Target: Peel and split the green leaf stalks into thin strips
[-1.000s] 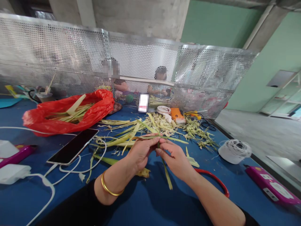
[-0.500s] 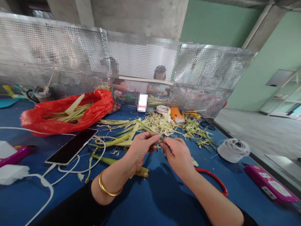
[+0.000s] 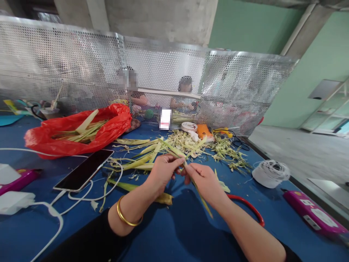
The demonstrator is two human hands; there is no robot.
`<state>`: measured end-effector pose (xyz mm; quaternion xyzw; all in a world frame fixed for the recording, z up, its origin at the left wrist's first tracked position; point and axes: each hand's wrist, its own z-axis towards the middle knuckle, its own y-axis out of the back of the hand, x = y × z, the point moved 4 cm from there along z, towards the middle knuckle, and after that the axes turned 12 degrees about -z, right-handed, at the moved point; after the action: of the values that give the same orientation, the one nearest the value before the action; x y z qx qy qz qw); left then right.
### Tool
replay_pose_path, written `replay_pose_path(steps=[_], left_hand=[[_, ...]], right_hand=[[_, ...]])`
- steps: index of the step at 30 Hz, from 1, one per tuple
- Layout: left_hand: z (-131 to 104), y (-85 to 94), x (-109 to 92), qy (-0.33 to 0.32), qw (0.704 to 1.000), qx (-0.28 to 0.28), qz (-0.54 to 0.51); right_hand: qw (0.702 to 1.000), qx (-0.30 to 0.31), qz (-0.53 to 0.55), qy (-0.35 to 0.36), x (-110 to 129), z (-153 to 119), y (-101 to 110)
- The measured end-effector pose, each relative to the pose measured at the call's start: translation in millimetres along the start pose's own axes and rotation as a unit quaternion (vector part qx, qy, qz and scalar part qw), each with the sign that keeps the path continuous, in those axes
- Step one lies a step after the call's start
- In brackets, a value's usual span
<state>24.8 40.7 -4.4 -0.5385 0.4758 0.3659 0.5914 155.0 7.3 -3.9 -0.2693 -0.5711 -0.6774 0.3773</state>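
Leaf strip (image 3: 197, 187): I am pinching it between left hand (image 3: 163, 173) and right hand (image 3: 204, 180), fingertips clenched on it. Worked scraps (image 3: 188, 142) are piling beyond my fingers; red bag (image 3: 79, 133) is holding unworked leaves.

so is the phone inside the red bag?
No, the phone lies flat on the blue table in front of the red bag, which holds leaf strips.
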Motion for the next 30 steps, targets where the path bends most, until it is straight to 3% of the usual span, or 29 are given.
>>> replay_pose_path(steps=[3, 6, 11, 14, 16, 18, 20, 21, 23, 25, 27, 30], left_hand=[[-3.2, -2.2, -4.5, 0.041, 0.999, 0.033, -0.013], [-7.7, -6.8, -4.9, 0.074, 0.995, 0.06, 0.005], [-9.8, -9.2, -1.7, 0.069, 0.994, 0.035, 0.075], [-8.6, -10.7, 0.0, 0.051, 0.992, 0.051, 0.103], [-8.2, -11.0, 0.4, 0.037, 0.99, 0.059, 0.119], [-8.5, -10.4, 0.7, 0.033, 0.989, 0.055, 0.134], [-9.5, -9.8, 0.5, 0.04, 0.987, 0.044, 0.148], [-10.1, -9.8, -0.2, 0.039, 0.987, 0.039, 0.154], [-11.2, -10.2, -1.9, 0.033, 0.985, 0.035, 0.167], [-12.1, -11.2, -2.0, 0.026, 0.981, 0.044, 0.186], [-12.6, -12.7, 0.4, 0.018, 0.974, 0.065, 0.215], [-12.9, -15.0, 6.9, 0.005, 0.963, 0.099, 0.25]], right_hand=[[0.987, -0.057, 0.14, -0.056, -9.8, 6.9, 7.3], [0.966, -0.063, 0.243, -0.066, -12.1, 9.7, 8.0], [0.964, -0.104, 0.24, -0.058, -9.3, 7.1, 6.1], [0.958, -0.138, 0.243, -0.063, -13.3, 7.5, 5.6], [0.96, -0.124, 0.24, -0.075, -17.8, 10.0, 5.6], [0.976, -0.072, 0.188, -0.087, -20.6, 12.6, 6.9], [0.994, -0.065, 0.046, -0.078, -19.2, 12.5, 15.1], [0.992, -0.098, -0.048, -0.062, -15.9, 11.1, 22.2], [0.959, -0.193, -0.21, -0.001, -3.3, 5.7, 35.1], [0.931, -0.222, -0.28, 0.077, 10.1, 1.1, 37.6], [0.936, -0.164, -0.278, 0.137, 17.0, 0.7, 30.6], [0.958, -0.072, -0.228, 0.157, 15.5, 3.5, 18.4]])
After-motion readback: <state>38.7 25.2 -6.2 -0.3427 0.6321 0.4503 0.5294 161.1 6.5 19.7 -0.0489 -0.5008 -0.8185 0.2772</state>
